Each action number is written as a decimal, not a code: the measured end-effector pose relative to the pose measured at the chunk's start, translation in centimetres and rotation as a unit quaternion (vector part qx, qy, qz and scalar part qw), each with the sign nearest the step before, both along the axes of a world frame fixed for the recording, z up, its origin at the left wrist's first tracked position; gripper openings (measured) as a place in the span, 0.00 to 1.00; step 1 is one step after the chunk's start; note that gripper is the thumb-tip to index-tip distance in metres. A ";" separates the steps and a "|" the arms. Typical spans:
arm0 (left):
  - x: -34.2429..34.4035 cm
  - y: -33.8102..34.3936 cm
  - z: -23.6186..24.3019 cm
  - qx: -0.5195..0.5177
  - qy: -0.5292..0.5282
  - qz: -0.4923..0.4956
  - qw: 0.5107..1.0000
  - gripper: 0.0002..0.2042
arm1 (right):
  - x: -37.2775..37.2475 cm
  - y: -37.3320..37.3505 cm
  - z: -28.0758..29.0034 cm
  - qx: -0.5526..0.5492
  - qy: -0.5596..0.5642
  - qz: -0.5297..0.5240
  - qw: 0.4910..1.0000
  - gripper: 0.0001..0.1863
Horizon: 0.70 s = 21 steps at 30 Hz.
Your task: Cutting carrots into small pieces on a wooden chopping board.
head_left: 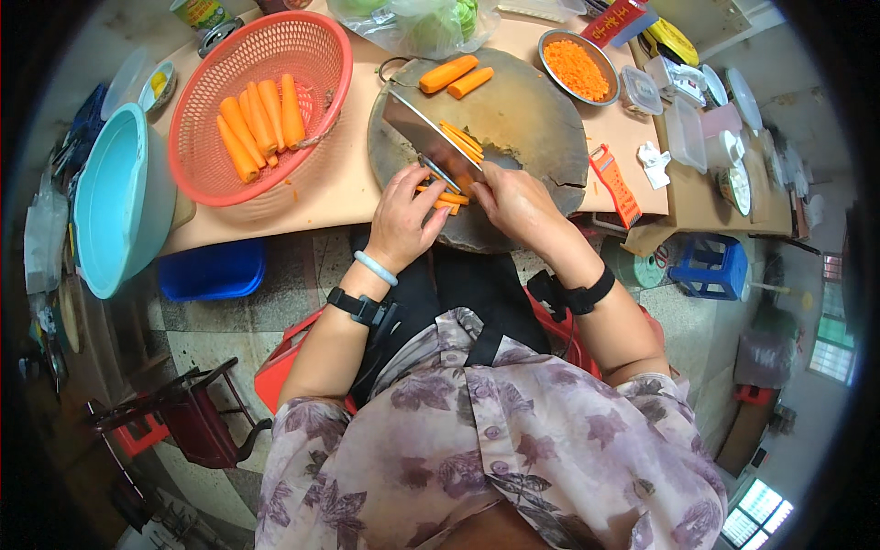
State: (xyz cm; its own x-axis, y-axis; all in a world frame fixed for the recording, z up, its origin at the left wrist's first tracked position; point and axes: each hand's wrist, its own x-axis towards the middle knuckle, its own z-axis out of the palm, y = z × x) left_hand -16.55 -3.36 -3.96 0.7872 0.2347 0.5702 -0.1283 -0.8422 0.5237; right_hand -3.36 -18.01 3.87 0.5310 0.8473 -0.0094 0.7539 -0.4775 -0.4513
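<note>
A cleaver (420,130) stands on a round wooden chopping block (541,137), its handle in my right hand (515,206). Left of the blade, my left hand (403,215) holds down cut carrot pieces (446,207) with its fingertips, close to the steel. The fingers partly cover these pieces. Beyond the blade lie several thin carrot sticks (461,139). Two thicker peeled carrot pieces, one larger (448,73) and one shorter (471,83), rest toward the block's far edge.
A red mesh basket (197,137) with several peeled carrots stands left of the block, beside a turquoise basin (115,202). A metal bowl (612,90) of finely cut carrot sits far right. An orange grater (615,186) lies right; bagged green cabbage (440,27) is behind.
</note>
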 end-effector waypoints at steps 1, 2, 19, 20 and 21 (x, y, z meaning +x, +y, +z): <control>-0.3 0.0 0.2 0.000 0.001 0.000 1.000 0.17 | -0.1 -0.1 0.2 -0.008 -0.006 0.005 1.000 0.11; -0.6 0.2 0.3 0.007 0.002 0.001 1.000 0.16 | -0.3 0.0 0.2 -0.007 -0.005 0.003 1.000 0.11; -0.1 -1.1 0.3 0.038 0.023 -0.018 0.999 0.13 | 1.6 -1.9 0.1 -0.064 0.006 -0.030 0.997 0.11; 0.0 -1.1 0.3 0.037 0.024 -0.016 0.999 0.13 | 1.4 -1.9 0.0 -0.057 -0.006 -0.022 0.998 0.11; 0.1 -1.2 0.3 0.037 0.024 -0.016 0.999 0.13 | 1.2 -2.0 0.0 -0.050 -0.019 -0.015 0.998 0.11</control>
State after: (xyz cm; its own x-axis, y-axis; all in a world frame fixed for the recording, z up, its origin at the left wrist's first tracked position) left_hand -16.48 -4.53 -3.68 0.8210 0.1669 0.5459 -0.1321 -0.8749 0.4660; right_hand -2.16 -19.98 3.87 0.5569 0.8274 -0.0722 0.7545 -0.5403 -0.3727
